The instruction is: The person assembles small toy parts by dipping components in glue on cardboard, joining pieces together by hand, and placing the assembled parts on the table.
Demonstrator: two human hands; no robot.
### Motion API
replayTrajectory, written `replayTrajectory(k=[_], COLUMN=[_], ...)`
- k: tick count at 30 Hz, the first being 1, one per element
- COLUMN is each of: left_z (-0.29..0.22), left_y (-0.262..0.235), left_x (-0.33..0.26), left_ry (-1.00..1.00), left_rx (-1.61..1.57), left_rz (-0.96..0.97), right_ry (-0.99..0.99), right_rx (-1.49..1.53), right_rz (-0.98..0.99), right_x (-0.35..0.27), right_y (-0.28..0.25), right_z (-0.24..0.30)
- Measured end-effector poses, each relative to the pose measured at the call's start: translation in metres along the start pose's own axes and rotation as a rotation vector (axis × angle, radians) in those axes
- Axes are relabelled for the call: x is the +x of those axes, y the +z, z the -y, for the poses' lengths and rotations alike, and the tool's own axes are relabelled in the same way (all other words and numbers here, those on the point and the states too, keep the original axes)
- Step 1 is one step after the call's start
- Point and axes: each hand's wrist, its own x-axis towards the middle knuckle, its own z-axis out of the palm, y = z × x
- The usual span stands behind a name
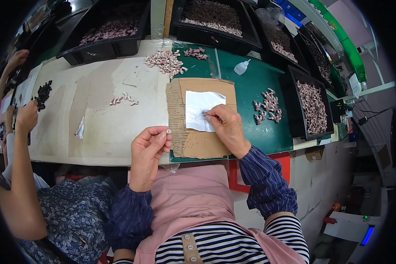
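My left hand [148, 147] is closed in a pinch on a small whitish piece [168, 131] with a round end, held just off the left edge of the cardboard [207, 145]. My right hand [228, 125] rests over a crumpled white sheet [198, 99] lying on that cardboard. Its thumb and forefinger are pressed together at a tiny dark spot on the sheet; what they hold, if anything, is too small to name. Small pink-and-white curved pieces [166, 63] lie heaped beyond the cardboard. Another group of pinkish pieces [268, 105] is scattered to the right on the green mat [246, 88].
A white squeeze bottle [242, 67] stands at the back. Black bins [299, 130] filled with similar pieces line the back and right side. A few loose pieces [124, 99] lie on the left tabletop. At far left, another person's hand [27, 115] is near black parts [43, 94].
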Motion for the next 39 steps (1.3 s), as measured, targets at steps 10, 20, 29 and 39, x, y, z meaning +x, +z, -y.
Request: replayTrajectory(k=[10,20,29,39], left_z=[0.019,0.035,0.042,0.025], left_y=[0.021,0.033,0.031,0.037], left_x=[0.002,-0.002,-0.005,-0.003], left_ry=[0.056,0.193,0.487,0.555], left_rx=[0.142,0.442,0.706,0.877], left_rz=[0.015,0.000,0.017,0.060], right_ry=[0.025,0.395,0.310,0.332], right_rx=[-0.014,0.735,0.709,0.691], right_rz=[-0.008,-0.034,0.004,-0.020], right_x=[-0.004,-0.033,-0.042,-0.041], right_y=[-0.005,0.004,0.011,0.012], right_z=[0.008,0.056,0.064,0.050])
